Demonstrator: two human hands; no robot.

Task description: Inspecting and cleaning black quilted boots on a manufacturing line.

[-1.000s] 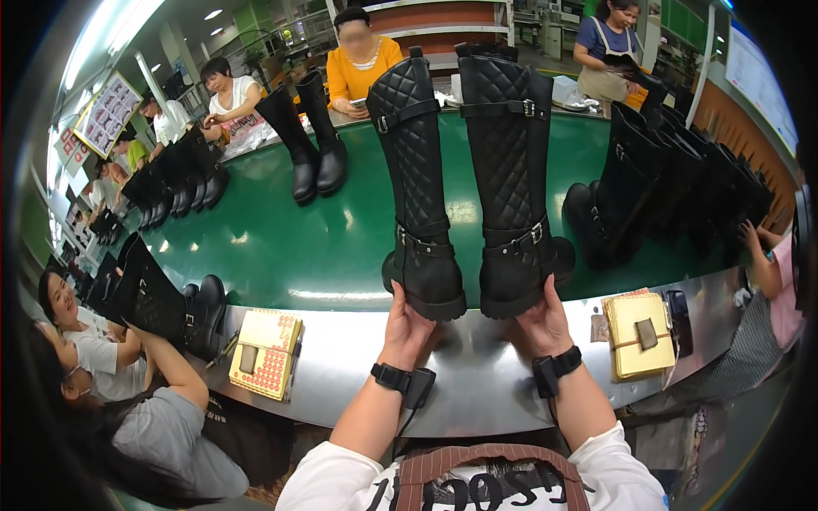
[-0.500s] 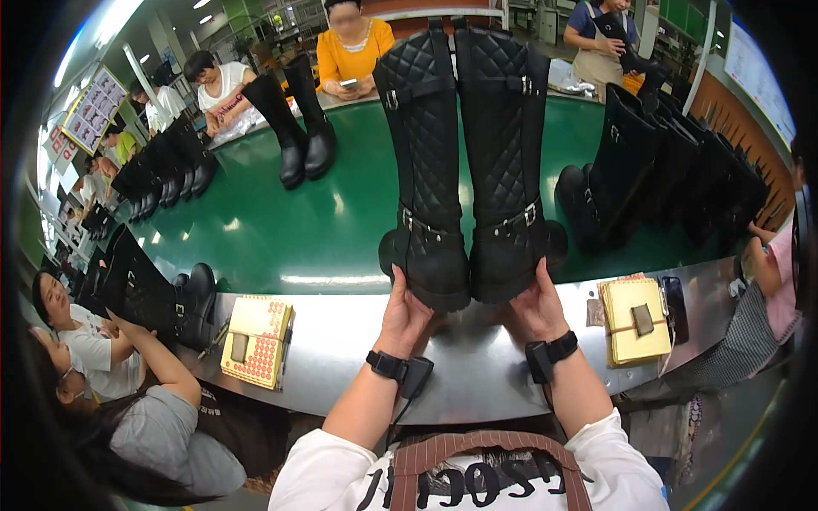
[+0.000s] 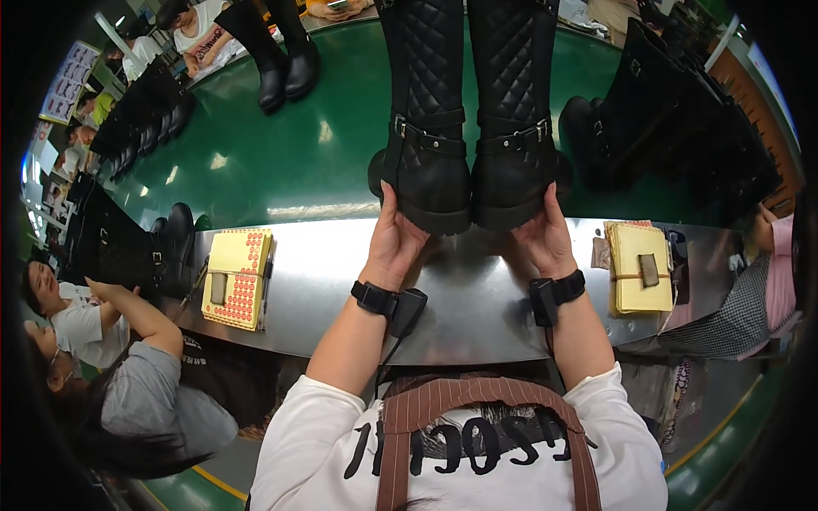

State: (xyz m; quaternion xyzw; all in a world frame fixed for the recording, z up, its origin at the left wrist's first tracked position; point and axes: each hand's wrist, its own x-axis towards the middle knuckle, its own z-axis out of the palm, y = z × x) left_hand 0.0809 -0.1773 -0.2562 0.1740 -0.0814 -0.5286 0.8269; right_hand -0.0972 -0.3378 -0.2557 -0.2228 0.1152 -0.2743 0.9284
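Head view: left hand point(image 3: 397, 240) grips quilted boot point(image 3: 426, 145) at the heel, thumb up its side; right hand point(image 3: 545, 235) grips matching boot point(image 3: 516, 145) likewise. Pair sits just ahead of both hands. Even heel support seems wise; tall shafts could tip. Yellow card stack point(image 3: 234, 285) left of left hand; clustered boots point(image 3: 643, 119) ahead-right of right hand limit sideways room.

Boots point(image 3: 429, 119) are quilted black; tabletop point(image 3: 332, 145), green; apron point(image 3: 477, 390), pinstriped brown; cards point(image 3: 239, 255), red-dotted yellow

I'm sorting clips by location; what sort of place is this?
Probably a footwear workshop: tall black quilted boots, black buckled boots clustered at right, and a long glossy green worktable with people around.
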